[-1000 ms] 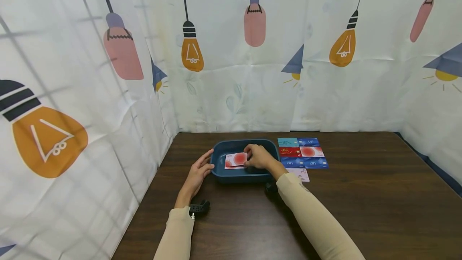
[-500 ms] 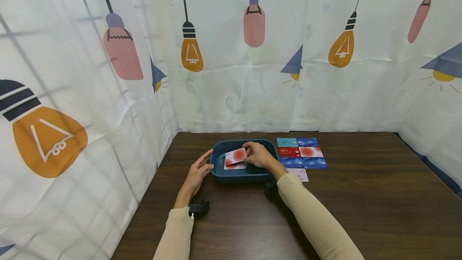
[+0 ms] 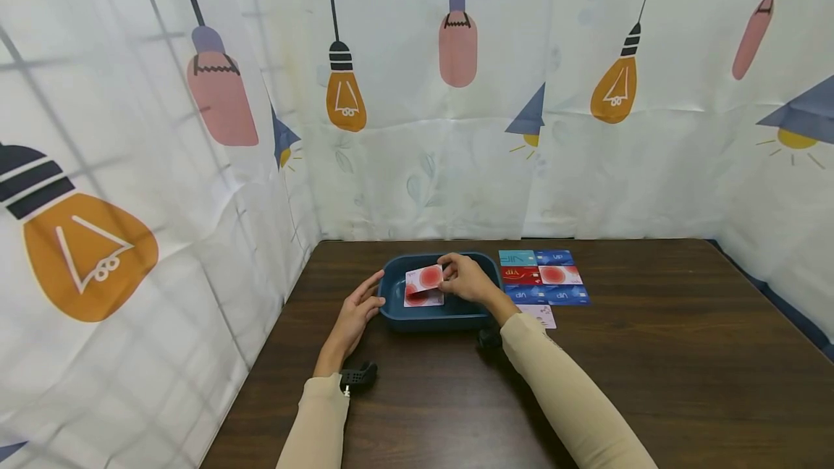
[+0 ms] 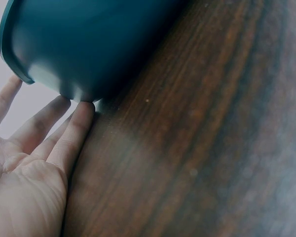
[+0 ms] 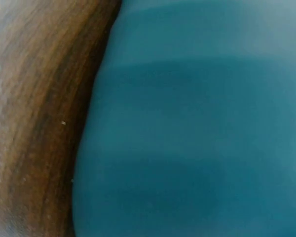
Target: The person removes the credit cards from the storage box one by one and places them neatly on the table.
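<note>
A blue plastic bin (image 3: 439, 324) stands on the dark wooden table. My right hand (image 3: 468, 279) reaches into it and pinches the right edge of a white card with a red circle (image 3: 423, 278). This card is tilted above a similar card (image 3: 423, 300) lying on the bin's floor and partly covers it. My left hand (image 3: 350, 317) steadies the bin's left end; in the left wrist view its extended fingers (image 4: 71, 131) touch the outer wall. The right wrist view holds only the bin's outside wall (image 5: 187, 123) and tabletop, so the right fingers are hidden there.
Right of the bin, cards lie in rows: teal (image 3: 517, 258), red (image 3: 521, 276), several blue (image 3: 568, 295), and one white with a red circle (image 3: 562, 275). A pale pink card (image 3: 542, 315) lies nearest, partly behind the right forearm. A printed curtain (image 3: 417, 172) hangs behind the table.
The card in my right hand has tilted up off the one beneath, baring more of the lower card. My left hand keeps its place at the bin's end.
</note>
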`<state>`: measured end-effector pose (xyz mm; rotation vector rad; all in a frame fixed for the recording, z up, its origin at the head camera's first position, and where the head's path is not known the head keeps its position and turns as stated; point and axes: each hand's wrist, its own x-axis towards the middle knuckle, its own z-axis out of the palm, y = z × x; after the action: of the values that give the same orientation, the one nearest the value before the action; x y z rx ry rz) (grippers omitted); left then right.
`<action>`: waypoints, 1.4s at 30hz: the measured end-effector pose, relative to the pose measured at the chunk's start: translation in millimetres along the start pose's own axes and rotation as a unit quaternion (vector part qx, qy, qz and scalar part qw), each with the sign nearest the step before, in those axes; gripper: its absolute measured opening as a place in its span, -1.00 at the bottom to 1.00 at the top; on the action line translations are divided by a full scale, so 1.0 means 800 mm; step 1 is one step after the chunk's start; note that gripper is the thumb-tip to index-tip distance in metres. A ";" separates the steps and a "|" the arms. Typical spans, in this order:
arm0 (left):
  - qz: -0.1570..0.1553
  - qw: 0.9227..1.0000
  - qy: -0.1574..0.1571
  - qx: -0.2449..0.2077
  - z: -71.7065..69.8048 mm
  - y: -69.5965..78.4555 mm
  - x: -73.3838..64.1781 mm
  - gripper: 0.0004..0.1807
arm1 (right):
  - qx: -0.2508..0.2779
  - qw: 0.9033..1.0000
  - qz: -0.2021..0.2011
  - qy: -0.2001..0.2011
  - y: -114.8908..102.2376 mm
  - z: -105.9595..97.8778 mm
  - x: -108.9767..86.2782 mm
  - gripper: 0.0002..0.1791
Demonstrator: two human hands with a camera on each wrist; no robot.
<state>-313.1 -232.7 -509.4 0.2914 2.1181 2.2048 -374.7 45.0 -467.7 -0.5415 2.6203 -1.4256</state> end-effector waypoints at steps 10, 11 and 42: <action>0.000 1.000 -0.001 -0.004 0.000 0.000 0.001 -0.34 | 0.035 0.999 -0.011 0.010 0.000 -0.002 -0.001 -0.46; 0.001 1.000 -0.001 -0.004 0.000 0.000 0.001 -0.35 | 0.037 0.999 -0.012 0.010 0.000 -0.002 -0.001 -0.45; -0.005 1.000 0.004 0.004 0.001 0.003 -0.001 -0.36 | 0.123 0.987 -0.095 0.030 -0.011 -0.030 -0.016 -0.36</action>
<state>-311.9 -232.2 -507.4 0.2717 2.1289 2.1967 -366.5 64.0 -447.9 -0.7420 2.4389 -1.8170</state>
